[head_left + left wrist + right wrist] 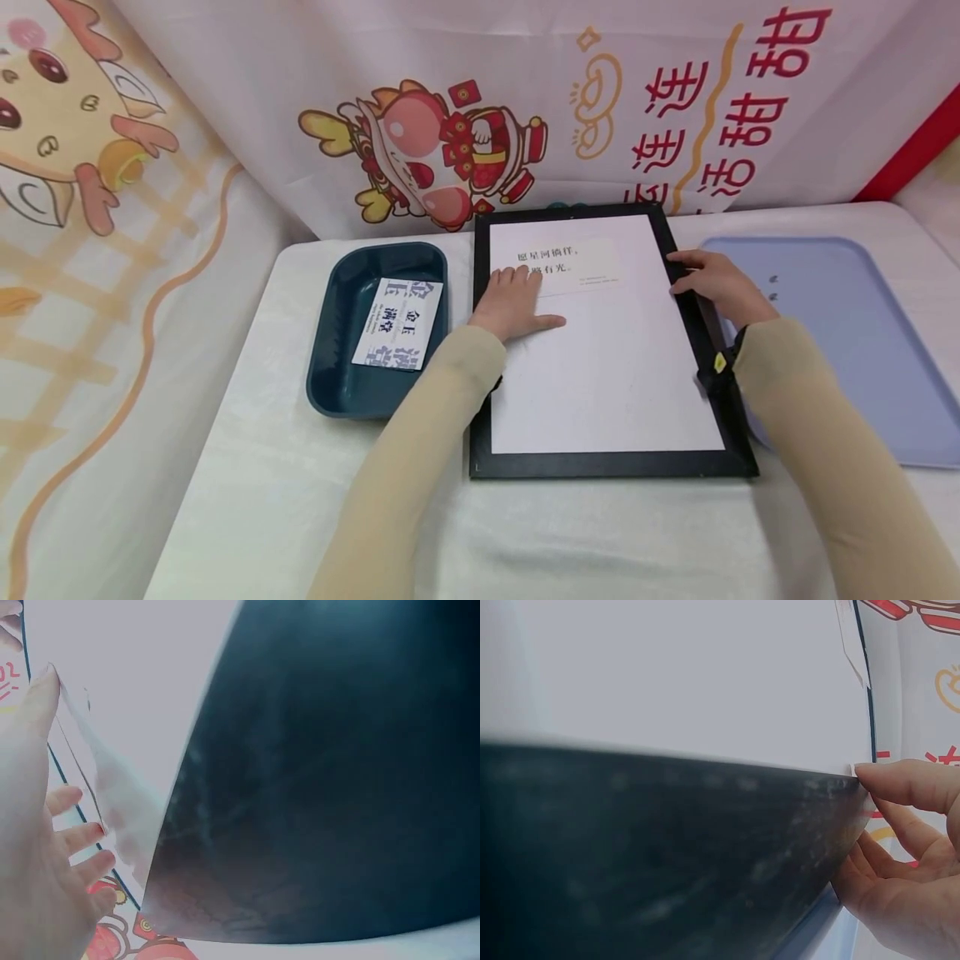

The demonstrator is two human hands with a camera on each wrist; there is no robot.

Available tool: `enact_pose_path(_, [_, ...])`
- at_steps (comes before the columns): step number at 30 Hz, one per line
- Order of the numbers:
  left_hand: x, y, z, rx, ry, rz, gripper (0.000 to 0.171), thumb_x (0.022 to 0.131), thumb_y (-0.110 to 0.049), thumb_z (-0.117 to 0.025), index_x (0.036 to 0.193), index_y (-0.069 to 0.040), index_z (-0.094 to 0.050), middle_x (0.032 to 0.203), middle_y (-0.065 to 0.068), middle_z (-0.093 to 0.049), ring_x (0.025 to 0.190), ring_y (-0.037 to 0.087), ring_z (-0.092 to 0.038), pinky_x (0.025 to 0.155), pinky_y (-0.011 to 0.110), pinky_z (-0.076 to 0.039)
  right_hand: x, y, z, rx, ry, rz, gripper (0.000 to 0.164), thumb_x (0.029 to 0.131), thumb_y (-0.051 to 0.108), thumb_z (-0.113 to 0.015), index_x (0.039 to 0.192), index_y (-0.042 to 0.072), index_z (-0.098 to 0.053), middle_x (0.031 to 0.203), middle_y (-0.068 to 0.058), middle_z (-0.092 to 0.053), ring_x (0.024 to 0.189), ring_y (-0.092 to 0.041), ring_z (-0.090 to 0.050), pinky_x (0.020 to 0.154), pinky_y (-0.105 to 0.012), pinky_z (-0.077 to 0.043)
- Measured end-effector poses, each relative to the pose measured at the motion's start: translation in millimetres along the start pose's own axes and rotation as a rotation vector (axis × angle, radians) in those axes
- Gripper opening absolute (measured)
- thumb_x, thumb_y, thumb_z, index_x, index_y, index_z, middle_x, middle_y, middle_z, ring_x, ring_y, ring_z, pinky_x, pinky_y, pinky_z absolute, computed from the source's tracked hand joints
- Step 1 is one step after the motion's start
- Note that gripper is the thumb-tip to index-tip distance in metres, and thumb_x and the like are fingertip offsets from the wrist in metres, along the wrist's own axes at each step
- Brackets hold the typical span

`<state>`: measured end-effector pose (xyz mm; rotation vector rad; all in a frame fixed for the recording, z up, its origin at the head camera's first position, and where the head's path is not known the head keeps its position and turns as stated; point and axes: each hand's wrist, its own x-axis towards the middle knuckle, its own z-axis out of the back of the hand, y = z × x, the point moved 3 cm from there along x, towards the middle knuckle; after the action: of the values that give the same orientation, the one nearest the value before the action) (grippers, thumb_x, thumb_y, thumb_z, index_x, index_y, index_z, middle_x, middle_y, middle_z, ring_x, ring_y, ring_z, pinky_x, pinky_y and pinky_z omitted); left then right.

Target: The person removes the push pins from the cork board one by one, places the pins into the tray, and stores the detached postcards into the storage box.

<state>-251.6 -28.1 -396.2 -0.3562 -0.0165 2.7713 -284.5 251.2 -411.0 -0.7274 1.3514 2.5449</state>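
Observation:
A black picture frame (615, 465) lies on the white-covered table, a white sheet (600, 375) filling its inside. On the sheet's upper part is a pale card (596, 258) printed with black Chinese characters. My left hand (513, 304) rests on that card's left end, fingers extended and thumb out to the right; in the left wrist view the thumb (45, 701) touches the card's edge. With thumb and fingers my right hand (716, 287) grips the frame's right side near the top. The right wrist view shows its thumb (900, 780) on the frame's edge, other fingers lower on the outer side.
Left of the frame stands a dark blue-green tray (321, 367) holding a white card with blue characters (397, 323). A light blue tray (847, 358) lies at the right, partly behind the right arm. Behind the table hangs a printed cloth (262, 83).

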Motion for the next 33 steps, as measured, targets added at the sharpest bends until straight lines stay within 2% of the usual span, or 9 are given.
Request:
enact_pose_path(4, [1.7, 2.3, -0.6, 0.059, -0.027, 0.02, 0.079, 0.092, -0.063, -0.044, 0.15, -0.012, -0.03, 0.151, 0.01, -0.034, 0.137, 0.027, -0.033, 0.119, 0.043, -0.021, -0.4, 0.1, 0.1, 0.0, 0.001, 0.003, 0.07, 0.095, 0.009, -0.052, 0.154, 0.011, -0.015, 0.16, -0.022, -0.004, 0.143, -0.045, -0.017, 0.114, -0.059, -0.021])
enact_pose_path(8, [3.6, 3.6, -0.8, 0.063, -0.051, 0.031, 0.07, 0.094, -0.059, -0.045, 0.146, -0.013, -0.038, 0.147, 0.011, -0.037, 0.133, 0.027, -0.035, 0.117, 0.043, -0.024, 0.1, -0.1, 0.2, 0.004, 0.0, 0.005, 0.07, 0.095, 0.008, -0.052, 0.154, 0.011, -0.015, 0.16, -0.022, -0.003, 0.143, -0.045, -0.016, 0.114, -0.059, -0.021])
enact_pose_path(10, [4.1, 3.9, -1.1, 0.044, -0.043, 0.039, 0.07, 0.094, -0.058, -0.045, 0.147, -0.013, -0.037, 0.151, 0.013, -0.033, 0.138, 0.029, -0.031, 0.119, 0.044, -0.022, 0.5, -0.3, 0.4, 0.005, 0.0, 0.005, 0.07, 0.095, 0.009, -0.052, 0.154, 0.011, -0.015, 0.16, -0.022, -0.003, 0.143, -0.045, -0.016, 0.114, -0.059, -0.022])
enact_pose_path(15, [4.2, 5.4, -2.3, -0.049, 0.015, 0.067, 0.075, 0.095, -0.056, -0.044, 0.152, -0.013, -0.024, 0.16, 0.018, -0.012, 0.15, 0.034, -0.009, 0.122, 0.045, -0.011, 1.9, -1.1, 0.8, 0.013, -0.003, 0.001, 0.07, 0.095, 0.008, -0.052, 0.154, 0.011, -0.016, 0.16, -0.022, -0.002, 0.144, -0.045, -0.016, 0.114, -0.059, -0.022])
enact_pose_path(17, [4.0, 5.7, -2.5, -0.078, 0.023, 0.07, 0.076, 0.095, -0.056, -0.045, 0.152, -0.011, -0.022, 0.16, 0.019, -0.013, 0.149, 0.034, -0.011, 0.122, 0.046, -0.011, 2.4, -1.4, 0.9, 0.016, -0.004, -0.002, 0.069, 0.095, 0.008, -0.052, 0.154, 0.012, -0.016, 0.16, -0.022, -0.002, 0.143, -0.045, -0.016, 0.114, -0.059, -0.022])
enact_pose_path(20, [3.0, 6.0, -2.0, -0.092, 0.008, 0.078, 0.078, 0.094, -0.057, -0.047, 0.151, -0.01, -0.023, 0.158, 0.016, -0.022, 0.146, 0.033, -0.021, 0.121, 0.046, -0.015, 2.9, -1.5, 0.9, 0.019, -0.009, -0.004, 0.069, 0.095, 0.008, -0.052, 0.154, 0.012, -0.017, 0.16, -0.022, -0.003, 0.142, -0.045, -0.019, 0.113, -0.059, -0.024])
enact_pose_path(24, [2.1, 6.8, -0.3, -0.048, -0.02, 0.087, 0.08, 0.092, -0.061, -0.047, 0.152, -0.013, -0.025, 0.154, 0.013, -0.03, 0.14, 0.03, -0.029, 0.119, 0.046, -0.019, 3.7, -1.9, 0.6, 0.018, -0.014, -0.011, 0.068, 0.095, 0.008, -0.052, 0.154, 0.012, -0.017, 0.16, -0.022, -0.004, 0.142, -0.045, -0.021, 0.113, -0.059, -0.025])
enact_pose_path(27, [1.5, 7.0, 1.2, -0.018, -0.012, 0.084, 0.08, 0.092, -0.062, -0.045, 0.152, -0.014, -0.026, 0.155, 0.013, -0.028, 0.141, 0.031, -0.027, 0.119, 0.046, -0.019, 3.5, -1.8, 0.5, 0.019, -0.015, -0.014, 0.068, 0.095, 0.008, -0.052, 0.154, 0.012, -0.017, 0.16, -0.022, -0.004, 0.142, -0.045, -0.021, 0.113, -0.059, -0.025])
enact_pose_path(33, [1.7, 6.9, 1.6, -0.044, 0.033, 0.078, 0.082, 0.092, -0.062, -0.045, 0.153, -0.012, -0.022, 0.161, 0.012, -0.016, 0.149, 0.031, -0.014, 0.122, 0.046, -0.013, 1.5, -1.4, 0.3, 0.021, -0.011, 0.0, 0.068, 0.095, 0.009, -0.052, 0.154, 0.012, -0.017, 0.16, -0.023, -0.003, 0.142, -0.046, -0.021, 0.112, -0.059, -0.026])
